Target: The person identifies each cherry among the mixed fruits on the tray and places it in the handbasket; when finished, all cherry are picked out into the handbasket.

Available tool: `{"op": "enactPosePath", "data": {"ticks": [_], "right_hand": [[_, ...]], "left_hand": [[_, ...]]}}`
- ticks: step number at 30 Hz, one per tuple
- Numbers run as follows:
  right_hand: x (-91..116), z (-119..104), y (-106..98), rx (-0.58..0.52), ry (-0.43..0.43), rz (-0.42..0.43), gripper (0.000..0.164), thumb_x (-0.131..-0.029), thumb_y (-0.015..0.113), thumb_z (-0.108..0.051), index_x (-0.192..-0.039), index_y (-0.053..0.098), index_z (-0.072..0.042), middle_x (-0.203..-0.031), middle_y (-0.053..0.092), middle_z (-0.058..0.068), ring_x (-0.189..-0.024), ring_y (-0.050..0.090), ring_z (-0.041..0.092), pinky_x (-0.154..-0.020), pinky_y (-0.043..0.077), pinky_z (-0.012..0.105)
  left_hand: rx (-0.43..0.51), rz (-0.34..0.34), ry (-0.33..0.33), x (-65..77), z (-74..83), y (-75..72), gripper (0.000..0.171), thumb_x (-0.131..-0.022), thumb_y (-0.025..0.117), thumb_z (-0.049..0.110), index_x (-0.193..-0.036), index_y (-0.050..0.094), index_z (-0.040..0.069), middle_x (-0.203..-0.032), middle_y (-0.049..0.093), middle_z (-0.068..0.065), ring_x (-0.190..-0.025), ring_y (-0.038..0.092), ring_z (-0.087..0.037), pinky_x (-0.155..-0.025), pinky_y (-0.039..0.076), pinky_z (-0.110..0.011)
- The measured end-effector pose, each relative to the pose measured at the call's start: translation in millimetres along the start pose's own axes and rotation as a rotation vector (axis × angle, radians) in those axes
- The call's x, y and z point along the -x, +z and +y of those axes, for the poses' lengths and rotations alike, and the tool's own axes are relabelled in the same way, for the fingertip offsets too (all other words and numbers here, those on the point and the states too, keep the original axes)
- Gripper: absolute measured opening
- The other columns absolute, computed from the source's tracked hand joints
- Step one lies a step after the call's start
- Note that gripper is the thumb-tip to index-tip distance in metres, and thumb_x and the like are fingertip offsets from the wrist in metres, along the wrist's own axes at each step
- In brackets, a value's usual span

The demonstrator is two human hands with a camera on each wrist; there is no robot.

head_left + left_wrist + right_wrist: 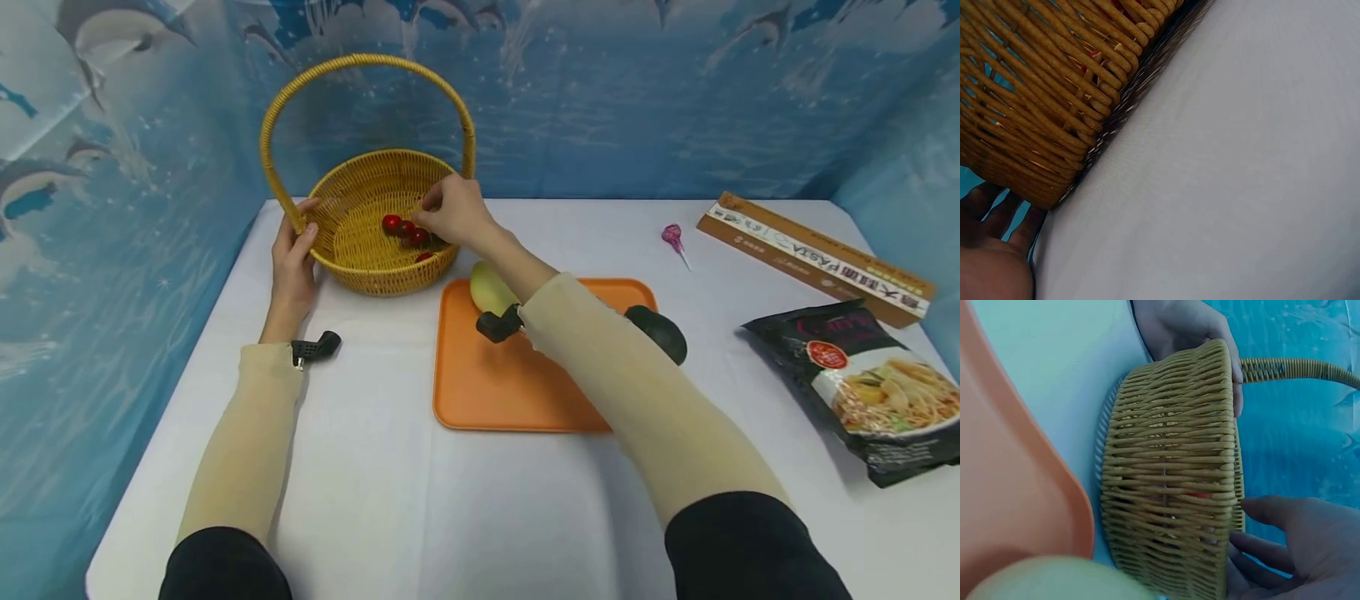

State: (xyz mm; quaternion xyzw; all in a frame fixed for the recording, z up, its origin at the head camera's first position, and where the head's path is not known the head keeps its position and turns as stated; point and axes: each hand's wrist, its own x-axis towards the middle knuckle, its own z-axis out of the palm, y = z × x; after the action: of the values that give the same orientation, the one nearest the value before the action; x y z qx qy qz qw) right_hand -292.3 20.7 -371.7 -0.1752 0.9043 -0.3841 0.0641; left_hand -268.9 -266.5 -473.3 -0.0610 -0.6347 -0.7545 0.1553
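A left hand [292, 271] grips a wicker basket [375, 281]; the right hand [459, 210] (its hold unclear) could, brushing cherries [406, 229], scatter them.

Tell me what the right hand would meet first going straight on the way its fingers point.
Most likely the red cherries in the yellow wicker basket, close by the right hand; depth is unclear, so it might pass above them to the basket's inner wall.

There are two hands [291, 271], one counter [360, 492], one wicker basket [375, 282], at least four red cherries [418, 238] (they bunch too closely for an exact count), one orange tray [487, 392], one yellow-green fruit [489, 290], one dark green rounded thing [660, 332], one lollipop [672, 235], one long box [817, 260] and one noodle packet [862, 383].
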Motion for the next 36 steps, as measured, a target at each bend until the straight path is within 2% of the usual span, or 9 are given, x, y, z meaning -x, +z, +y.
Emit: {"op": "enactPosePath", "data": {"ticks": [8,14,20,29,36], "right_hand": [[19,1,-20,-0.020,-0.094,0.020,0.027,-0.103,0.068,-0.023,-0.121,0.078,-0.006,-0.111,0.078,0.008,-0.100,0.071,0.020,-0.091,0.055,0.034],[47,2,-34,-0.024,-0.129,0.000,0.025,-0.102,0.070,-0.023,-0.120,0.078,-0.007,-0.110,0.078,0.008,-0.099,0.071,0.019,-0.092,0.054,0.036],[76,10,-40,-0.016,-0.166,-0.045,0.024,-0.101,0.069,-0.021,-0.118,0.078,-0.007,-0.109,0.079,0.007,-0.100,0.073,0.019,-0.094,0.053,0.038],[113,23,-45,-0.042,-0.162,-0.084,0.022,-0.100,0.072,-0.021,-0.119,0.078,-0.012,-0.108,0.079,0.002,-0.102,0.074,0.016,-0.092,0.058,0.036],[152,36,-39,-0.033,-0.143,-0.085,0.026,-0.099,0.075,-0.020,-0.122,0.077,-0.009,-0.109,0.078,0.002,-0.102,0.071,0.015,-0.092,0.059,0.040]], "left_hand": [[-0.002,-0.012,0.008,-1.0,0.5,-1.0,0.045,-0.104,0.059,0.021,-0.148,0.058,0.014,-0.156,0.047,-0.009,-0.145,0.042,-0.029,-0.115,0.033,-0.042],[0.006,-0.005,0.004,-2.0,0.8,-0.2,0.045,-0.104,0.059,0.020,-0.148,0.058,0.012,-0.155,0.048,-0.008,-0.146,0.041,-0.029,-0.113,0.035,-0.036],[0.002,0.000,0.012,-0.9,-0.4,0.0,0.045,-0.104,0.059,0.020,-0.147,0.059,0.010,-0.153,0.050,-0.007,-0.144,0.043,-0.028,-0.111,0.035,-0.036],[0.009,0.007,-0.004,0.1,0.4,-0.7,0.043,-0.104,0.058,0.017,-0.147,0.060,0.013,-0.154,0.049,-0.006,-0.143,0.042,-0.026,-0.109,0.036,-0.034],[0.011,0.003,0.004,-0.3,0.0,0.5,0.044,-0.104,0.058,0.017,-0.147,0.059,0.010,-0.154,0.048,-0.008,-0.145,0.041,-0.027,-0.109,0.037,-0.034]]}}
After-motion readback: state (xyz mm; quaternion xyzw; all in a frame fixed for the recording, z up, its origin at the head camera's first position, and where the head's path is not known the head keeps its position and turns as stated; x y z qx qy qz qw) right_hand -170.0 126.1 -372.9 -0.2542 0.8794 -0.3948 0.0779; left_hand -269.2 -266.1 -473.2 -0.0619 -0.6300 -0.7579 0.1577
